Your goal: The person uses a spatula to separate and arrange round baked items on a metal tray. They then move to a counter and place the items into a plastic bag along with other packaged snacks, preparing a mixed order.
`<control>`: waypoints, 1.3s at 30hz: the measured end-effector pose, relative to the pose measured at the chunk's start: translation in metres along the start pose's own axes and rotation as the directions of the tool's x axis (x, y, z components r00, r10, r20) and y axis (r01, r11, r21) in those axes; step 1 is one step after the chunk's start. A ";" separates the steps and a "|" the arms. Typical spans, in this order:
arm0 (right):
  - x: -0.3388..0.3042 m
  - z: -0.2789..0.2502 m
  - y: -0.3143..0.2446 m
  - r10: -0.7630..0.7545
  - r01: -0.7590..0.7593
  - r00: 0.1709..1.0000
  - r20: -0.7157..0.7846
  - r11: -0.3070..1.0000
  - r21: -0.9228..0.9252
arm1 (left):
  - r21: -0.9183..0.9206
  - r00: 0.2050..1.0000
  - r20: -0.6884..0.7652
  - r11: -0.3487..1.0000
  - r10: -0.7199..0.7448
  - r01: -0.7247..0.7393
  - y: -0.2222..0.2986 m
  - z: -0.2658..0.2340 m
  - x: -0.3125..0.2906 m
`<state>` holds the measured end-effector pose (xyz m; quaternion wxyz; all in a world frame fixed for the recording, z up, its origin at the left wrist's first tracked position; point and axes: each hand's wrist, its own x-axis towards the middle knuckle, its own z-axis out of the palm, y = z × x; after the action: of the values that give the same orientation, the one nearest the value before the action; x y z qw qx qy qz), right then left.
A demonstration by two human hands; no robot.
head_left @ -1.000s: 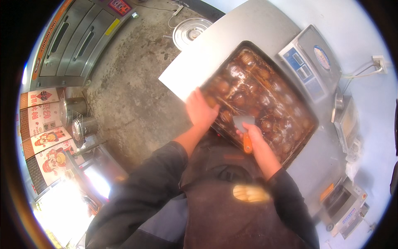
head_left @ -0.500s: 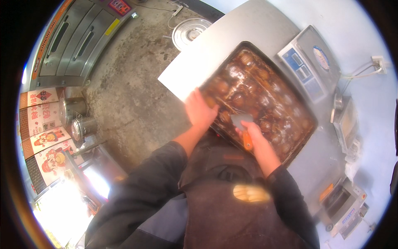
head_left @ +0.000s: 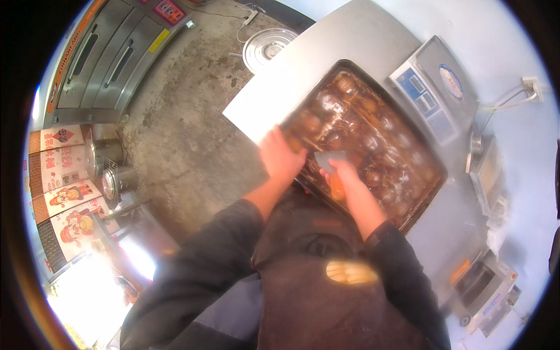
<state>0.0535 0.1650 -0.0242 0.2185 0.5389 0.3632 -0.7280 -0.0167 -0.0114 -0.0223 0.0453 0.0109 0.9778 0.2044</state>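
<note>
A large dark baking tray (head_left: 438, 185) lies at a slant on the steel table, with a glossy brown, sticky-looking layer (head_left: 373, 140) in it and several rounded lumps. Its left rim is in the grip of my left hand (head_left: 281, 156), thumb on the inner side; the other fingers are partly hidden. In my right hand (head_left: 347, 175) is a scraper with a grey flat blade (head_left: 328, 160) and an orange handle (head_left: 337, 188). The blade is over the near left part of the brown layer; whether it touches cannot be made out.
Beyond the tray on the right stands a weighing scale (head_left: 429, 102). The steel table (head_left: 361, 35) ends in a corner at the left. A small grey machine (head_left: 481, 286) is at the lower right, a round metal lid (head_left: 269, 49) beyond the table, and a steel oven (head_left: 108, 58) far left.
My right hand has moved a little left and away from me with the scraper, and the blade has turned. My left hand stays on the tray's rim.
</note>
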 end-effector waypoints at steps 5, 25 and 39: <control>0.000 -0.018 0.009 0.005 -0.005 1.000 0.003 0.999 -0.032 | 0.013 1.000 -0.016 1.000 0.008 -0.008 0.001 0.001 -0.002; -0.004 -0.002 0.013 0.012 -0.009 0.998 -0.058 0.998 0.056 | 0.024 1.000 -0.004 1.000 0.005 -0.005 0.002 0.001 -0.001; 0.004 0.017 0.018 -0.052 0.054 0.993 -0.103 0.998 0.015 | 0.037 1.000 -0.004 0.999 0.003 -0.002 0.001 0.001 -0.001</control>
<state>0.0549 0.1406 -0.0304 0.1753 0.5677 0.3815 -0.7081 -0.0155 -0.0095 -0.0229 0.0430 0.0125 0.9814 0.1864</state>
